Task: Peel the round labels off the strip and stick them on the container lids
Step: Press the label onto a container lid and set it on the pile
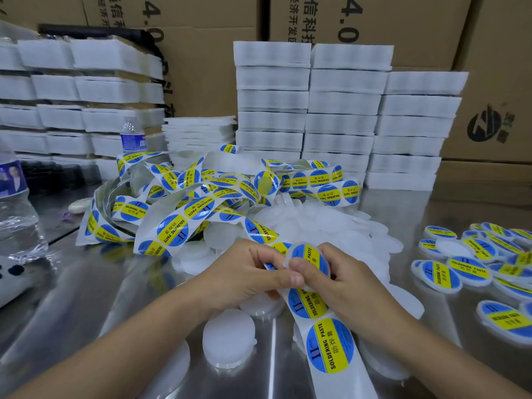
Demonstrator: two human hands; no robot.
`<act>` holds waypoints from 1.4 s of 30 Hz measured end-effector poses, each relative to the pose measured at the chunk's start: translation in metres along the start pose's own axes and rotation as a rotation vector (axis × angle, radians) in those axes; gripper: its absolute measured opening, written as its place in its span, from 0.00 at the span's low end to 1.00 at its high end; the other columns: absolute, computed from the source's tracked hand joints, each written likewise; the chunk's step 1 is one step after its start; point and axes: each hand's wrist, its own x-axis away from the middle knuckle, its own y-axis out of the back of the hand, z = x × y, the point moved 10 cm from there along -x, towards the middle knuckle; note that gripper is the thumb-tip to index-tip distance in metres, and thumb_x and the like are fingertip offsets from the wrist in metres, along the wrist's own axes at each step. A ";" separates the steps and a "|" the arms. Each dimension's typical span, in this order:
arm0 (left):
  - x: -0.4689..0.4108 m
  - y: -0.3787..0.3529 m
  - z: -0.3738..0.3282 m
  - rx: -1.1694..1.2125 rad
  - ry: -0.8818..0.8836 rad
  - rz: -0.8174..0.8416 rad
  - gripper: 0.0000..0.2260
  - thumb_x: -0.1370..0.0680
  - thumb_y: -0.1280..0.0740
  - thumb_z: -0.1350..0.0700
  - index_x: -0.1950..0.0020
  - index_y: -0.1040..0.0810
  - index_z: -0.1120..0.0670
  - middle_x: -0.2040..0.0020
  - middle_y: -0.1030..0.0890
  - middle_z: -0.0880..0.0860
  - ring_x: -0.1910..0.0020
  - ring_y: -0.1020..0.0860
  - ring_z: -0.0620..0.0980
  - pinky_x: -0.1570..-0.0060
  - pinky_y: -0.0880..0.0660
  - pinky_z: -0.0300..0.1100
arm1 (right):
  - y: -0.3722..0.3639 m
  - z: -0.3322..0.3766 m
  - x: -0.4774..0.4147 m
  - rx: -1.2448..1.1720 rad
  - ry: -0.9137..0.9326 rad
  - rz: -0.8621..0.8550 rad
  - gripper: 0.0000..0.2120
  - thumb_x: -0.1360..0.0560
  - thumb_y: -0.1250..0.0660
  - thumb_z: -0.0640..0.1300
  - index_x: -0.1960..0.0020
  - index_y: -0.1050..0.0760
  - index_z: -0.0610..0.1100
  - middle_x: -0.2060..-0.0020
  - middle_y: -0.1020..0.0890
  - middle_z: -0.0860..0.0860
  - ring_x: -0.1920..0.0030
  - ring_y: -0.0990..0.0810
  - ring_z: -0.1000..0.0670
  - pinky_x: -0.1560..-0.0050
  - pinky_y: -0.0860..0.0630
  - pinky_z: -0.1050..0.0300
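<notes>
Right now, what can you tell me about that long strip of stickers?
The label strip is glossy white backing paper carrying round blue labels with a yellow band reading SOLDERING PASTE. It lies tangled on the metal table, then runs forward between the hands, where the left hand pinches it, and out of frame.

Polished metal table is mirroring light across the lower frame. Glossy paper label strip is shining at centre. Smooth, matt, translucent white plastic lids are lying below it. Matt brown cardboard boxes are filling the top, and a crinkled clear plastic bottle is glinting at left.
</notes>
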 end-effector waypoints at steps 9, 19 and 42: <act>-0.001 -0.002 0.007 -0.059 0.044 0.005 0.10 0.41 0.24 0.44 0.70 0.18 0.49 0.69 0.21 0.52 0.65 0.26 0.52 0.59 0.29 0.48 | 0.009 -0.002 0.000 0.200 -0.061 -0.090 0.42 0.44 0.47 0.80 0.63 0.33 0.39 0.70 0.27 0.42 0.71 0.32 0.52 0.64 0.27 0.46; 0.001 -0.006 0.010 -0.062 0.085 0.046 0.11 0.42 0.23 0.44 0.70 0.17 0.50 0.71 0.23 0.54 0.69 0.30 0.51 0.66 0.35 0.42 | 0.019 0.004 -0.001 0.283 -0.024 -0.136 0.38 0.40 0.52 0.78 0.71 0.34 0.41 0.78 0.28 0.47 0.74 0.30 0.50 0.65 0.28 0.49; 0.004 0.025 -0.005 0.120 0.003 -0.222 0.08 0.38 0.26 0.49 0.61 0.13 0.48 0.57 0.14 0.48 0.62 0.19 0.40 0.68 0.25 0.32 | 0.078 0.007 -0.016 -0.276 0.040 -0.311 0.07 0.27 0.31 0.44 0.63 0.25 0.45 0.72 0.19 0.54 0.71 0.24 0.57 0.71 0.30 0.68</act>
